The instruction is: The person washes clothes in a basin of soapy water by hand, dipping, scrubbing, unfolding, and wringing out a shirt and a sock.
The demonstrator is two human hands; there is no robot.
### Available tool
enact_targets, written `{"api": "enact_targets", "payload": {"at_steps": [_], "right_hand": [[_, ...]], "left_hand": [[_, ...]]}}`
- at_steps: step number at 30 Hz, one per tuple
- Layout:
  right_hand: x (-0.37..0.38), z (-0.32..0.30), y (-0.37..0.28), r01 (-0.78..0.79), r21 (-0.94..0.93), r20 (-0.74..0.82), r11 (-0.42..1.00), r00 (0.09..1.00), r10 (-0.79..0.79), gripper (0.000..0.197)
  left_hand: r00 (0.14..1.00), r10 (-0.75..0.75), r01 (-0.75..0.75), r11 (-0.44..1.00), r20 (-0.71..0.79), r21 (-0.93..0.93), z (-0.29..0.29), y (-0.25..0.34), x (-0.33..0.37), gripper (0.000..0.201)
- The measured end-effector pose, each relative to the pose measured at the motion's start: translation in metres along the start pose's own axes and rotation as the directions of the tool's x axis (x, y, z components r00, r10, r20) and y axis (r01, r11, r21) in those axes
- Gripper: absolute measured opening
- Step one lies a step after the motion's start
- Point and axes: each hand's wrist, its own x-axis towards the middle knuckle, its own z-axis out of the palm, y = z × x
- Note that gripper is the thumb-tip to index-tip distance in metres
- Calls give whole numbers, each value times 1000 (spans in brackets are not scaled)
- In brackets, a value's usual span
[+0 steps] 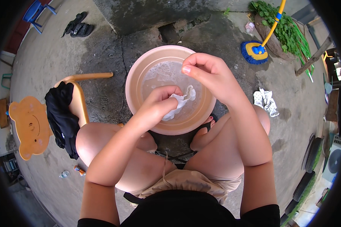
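A pale pink plastic basin [132, 92] stands on the ground between my feet, with cloudy, foamy water [161, 72] in it. Over its middle, my left hand [159, 102] is closed round a small, crumpled white cloth [182, 101], part of which sticks out past the thumb. The cloth's exact kind does not show. My right hand [206, 72] is raised above the basin's right side, apart from the cloth. Its thumb and forefinger are pinched together, and the other fingers are partly hidden, so anything between them cannot be made out.
To the left, a small bear-faced chair [30, 126] carries a black garment [60, 113]. White spotted fabric [267, 101] lies on the ground at the right. Farther off are a blue-and-yellow mop [254, 52], black sandals [79, 28] and a blue stool [36, 14].
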Motion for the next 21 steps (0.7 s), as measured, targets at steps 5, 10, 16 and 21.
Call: {"api": "enact_targets", "payload": {"at_steps": [5,10,16,21], "right_hand": [[-2,-5,-8,-19,104,31,994,999,16,14],[-4,-12,-8,-3,179,18,984,1000,-1,15],[-10,-16,-14,-57,334,19,941,998,54,14],[-11,-30,-12,-25,390,35,921,999,13,16]], "left_hand": [[997,-72,71,997,24,25,1,7,-1,15],[999,27,-33,976,31,214,-2,5,2,16],[992,122,-127,942,35,312,0,6,5,13],[993,116,-116,926,22,360,1,6,6,12]]}}
